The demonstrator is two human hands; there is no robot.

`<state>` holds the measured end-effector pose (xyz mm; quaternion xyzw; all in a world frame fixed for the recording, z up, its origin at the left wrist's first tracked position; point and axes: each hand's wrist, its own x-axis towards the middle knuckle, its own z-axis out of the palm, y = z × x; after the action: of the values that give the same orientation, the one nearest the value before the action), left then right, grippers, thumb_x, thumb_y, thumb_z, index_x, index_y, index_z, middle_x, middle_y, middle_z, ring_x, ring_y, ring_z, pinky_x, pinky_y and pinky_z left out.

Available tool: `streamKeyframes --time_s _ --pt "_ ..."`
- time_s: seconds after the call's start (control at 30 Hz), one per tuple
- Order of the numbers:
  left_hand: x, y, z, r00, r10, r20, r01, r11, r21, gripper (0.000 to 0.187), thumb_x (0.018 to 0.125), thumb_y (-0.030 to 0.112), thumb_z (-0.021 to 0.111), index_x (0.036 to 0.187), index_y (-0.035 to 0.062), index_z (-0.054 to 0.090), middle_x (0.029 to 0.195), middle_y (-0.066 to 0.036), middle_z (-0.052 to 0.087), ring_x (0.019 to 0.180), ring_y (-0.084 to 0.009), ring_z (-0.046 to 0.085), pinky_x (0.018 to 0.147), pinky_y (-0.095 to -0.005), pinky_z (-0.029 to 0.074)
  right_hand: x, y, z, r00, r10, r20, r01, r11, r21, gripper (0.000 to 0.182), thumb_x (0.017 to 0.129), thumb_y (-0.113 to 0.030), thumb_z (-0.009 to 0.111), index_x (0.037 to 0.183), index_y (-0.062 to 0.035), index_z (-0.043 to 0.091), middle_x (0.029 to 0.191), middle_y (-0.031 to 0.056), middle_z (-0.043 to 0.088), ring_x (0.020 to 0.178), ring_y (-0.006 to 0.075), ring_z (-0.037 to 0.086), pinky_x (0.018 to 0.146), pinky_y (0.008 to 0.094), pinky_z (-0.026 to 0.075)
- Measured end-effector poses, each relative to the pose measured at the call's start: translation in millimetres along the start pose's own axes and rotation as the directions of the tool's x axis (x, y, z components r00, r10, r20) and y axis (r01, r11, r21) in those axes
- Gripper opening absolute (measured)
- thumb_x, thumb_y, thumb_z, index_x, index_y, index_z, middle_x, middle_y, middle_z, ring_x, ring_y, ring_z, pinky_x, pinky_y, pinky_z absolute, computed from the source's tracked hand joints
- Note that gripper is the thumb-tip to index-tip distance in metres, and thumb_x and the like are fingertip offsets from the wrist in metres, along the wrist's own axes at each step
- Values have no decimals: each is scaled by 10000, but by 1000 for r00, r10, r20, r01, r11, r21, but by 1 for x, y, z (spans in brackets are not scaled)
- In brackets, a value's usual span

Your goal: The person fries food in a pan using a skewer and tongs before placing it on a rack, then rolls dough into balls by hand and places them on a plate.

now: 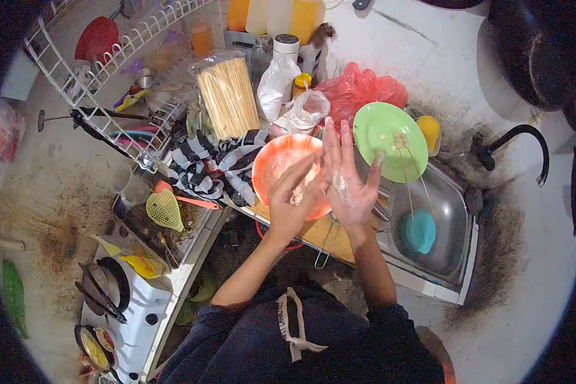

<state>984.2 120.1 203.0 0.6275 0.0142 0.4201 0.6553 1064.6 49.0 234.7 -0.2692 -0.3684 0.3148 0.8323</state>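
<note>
My right hand (349, 185) is held palm up with its fingers stretched out, and a pale smear of dough (340, 184) sticks to the palm. Close beside it, my left hand (293, 195) reaches over an orange bowl (260, 168) with its fingers extended toward the right palm. Whitish flour or dough coats the inside of the bowl, partly hidden by the left hand. Behind the right hand, a green plate (371, 125) carries small pale dough balls (400, 141), some on thin skewers (411, 191) that jut over the sink.
A teal bowl (418, 232) sits in the metal sink (451, 253) under a black faucet (518, 137). A pack of bamboo skewers (229, 96), a red plastic bag (358, 89) and a white flask (286, 46) stand behind. At left are a dish rack (86, 83) and a white stove (131, 304).
</note>
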Motion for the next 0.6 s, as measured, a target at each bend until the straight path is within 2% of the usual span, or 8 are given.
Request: streamKeyframes --time_s 0.03,0.1,0.17,0.33,0.4,0.53,0.6 --pt "-2 4 1 1000 0 2 0 1000 1 471 734 39 626 1177 2 470 1210 -139 473 1127 -227 452 937 -337 359 -1 0 0 1000 -9 -22 7 997 -72 796 797 -659 167 1375 -128 33 1431 93 11 1320 220 -20 1048 363 -49" --pt "-4 10 3 989 96 115 -127 945 300 398 680 58 681 1056 -18 571 1047 -151 581 993 -226 550 856 -311 422 -2 2 0 999 -18 -43 12 990 -143 786 802 -653 135 1374 -125 27 1432 90 9 1320 216 -23 1048 360 -55" --pt "-7 5 8 991 99 92 -122 951 283 369 673 50 685 1023 -17 591 1016 -146 596 947 -215 569 824 -302 438 -2 5 1 993 -104 -53 77 927 -368 769 807 -643 80 1374 -127 25 1431 89 14 1320 214 -20 1048 357 -59" --pt "-8 -7 10 992 118 36 -124 956 266 291 667 19 676 953 -10 628 937 -136 623 839 -188 597 742 -276 464 -7 16 1 984 -121 -131 72 942 -327 726 830 -599 62 1373 -118 51 1424 110 69 1319 222 17 1052 361 -51" --pt "-9 -11 8 1000 29 -12 -25 973 231 260 672 15 672 929 -6 638 883 -128 631 796 -170 594 719 -268 464 -9 20 1 981 -117 -155 64 949 -308 707 840 -579 62 1373 -113 62 1420 117 90 1319 226 29 1053 365 -47" --pt "-5 -14 4 998 58 -13 -52 961 271 212 686 7 662 897 -6 646 850 -120 631 789 -156 590 712 -260 461 -11 24 6 971 -97 -219 41 968 -249 652 872 -508 84 1366 -82 88 1414 125 115 1317 217 55 1057 363 -31" --pt "-2 -19 0 998 9 -61 4 979 205 206 718 5 635 924 -10 632 876 -109 627 803 -153 588 737 -250 457 -9 24 4 969 -76 -237 18 971 -237 635 882 -485 102 1363 -69 106 1412 127 129 1316 209 68 1058 361 -21"
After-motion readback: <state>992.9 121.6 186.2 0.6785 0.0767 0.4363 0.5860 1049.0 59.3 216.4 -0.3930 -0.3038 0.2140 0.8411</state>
